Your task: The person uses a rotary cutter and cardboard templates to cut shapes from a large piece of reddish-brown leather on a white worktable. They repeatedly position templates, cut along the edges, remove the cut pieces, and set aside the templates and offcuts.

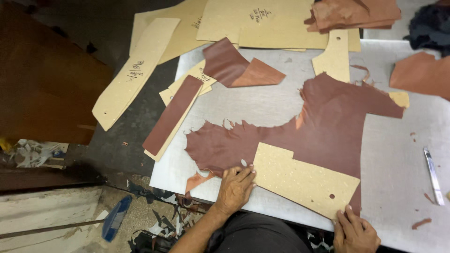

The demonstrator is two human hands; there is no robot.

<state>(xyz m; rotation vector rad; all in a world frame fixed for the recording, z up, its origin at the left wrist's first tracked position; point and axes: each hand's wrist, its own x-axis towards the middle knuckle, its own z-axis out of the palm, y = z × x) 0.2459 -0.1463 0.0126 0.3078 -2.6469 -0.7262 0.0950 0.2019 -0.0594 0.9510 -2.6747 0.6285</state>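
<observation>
A large irregular piece of reddish-brown leather (323,126) lies flat on a grey cutting board (262,105). On its near part sits a tan cardboard pattern (304,180) with a small hole. My left hand (234,187) presses fingertips on the leather at the pattern's left edge. At the pattern's near right corner rests my right hand (354,232), fingers on the cardboard edge. Neither hand grips anything.
A metal blade tool (433,175) lies at the board's right side. A long leather strip (172,115) on cardboard and a folded leather piece (239,68) lie at the left. More cardboard patterns (133,70) and leather pieces (354,13) are farther back. Scraps litter the floor.
</observation>
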